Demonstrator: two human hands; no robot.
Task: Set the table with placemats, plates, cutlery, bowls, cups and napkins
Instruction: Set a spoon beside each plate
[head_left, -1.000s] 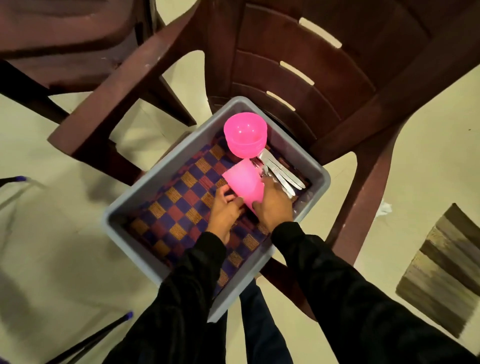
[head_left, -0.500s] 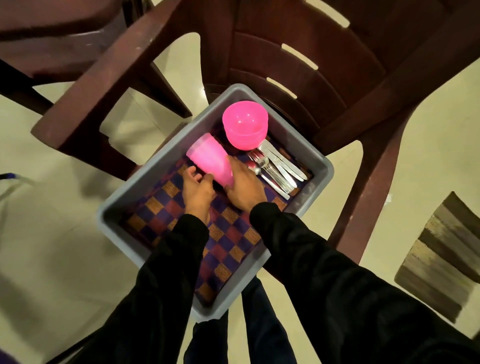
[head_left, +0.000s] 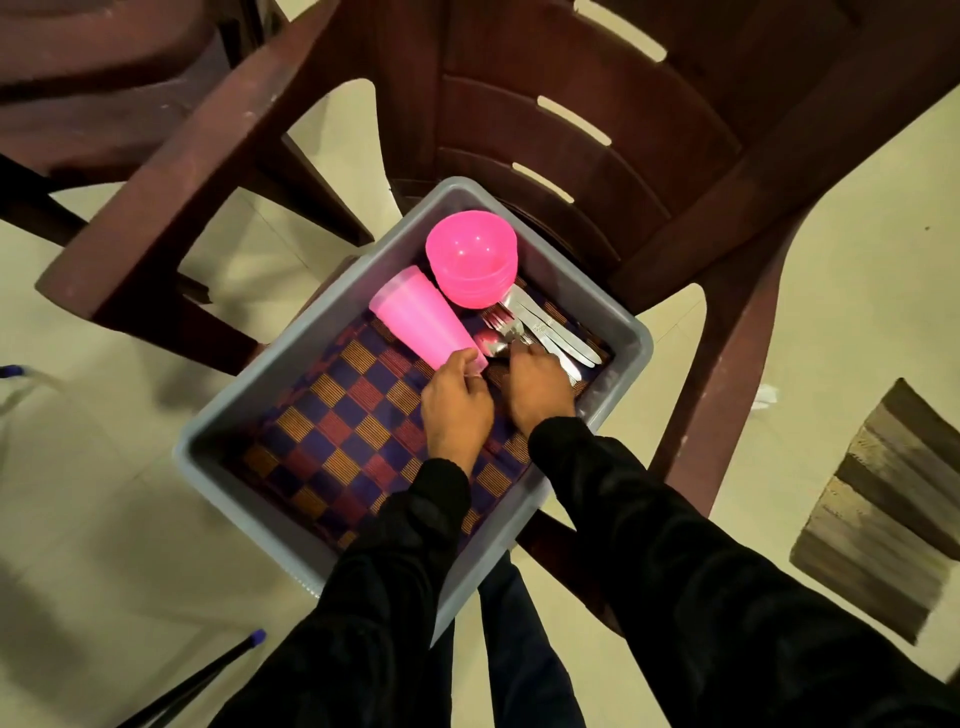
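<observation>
hands inside a grey bin (head_left: 249, 415) on a chair; left hand (head_left: 456, 402) fingers curl around a pink cup (head_left: 423, 319) lying toward 11 o'clock; right hand (head_left: 540, 387) fingers curl over cutlery (head_left: 540, 325) at 1 o'clock, grip unclear.

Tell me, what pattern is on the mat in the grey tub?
The mat is a blue, red and orange-gold check, seen in the head view.

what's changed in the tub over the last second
The pink cup swung left, off the cutlery, to lie beside the bowls. Left hand still holds its end; right hand let go and reached the cutlery. Bowls, placemat unchanged.
</observation>
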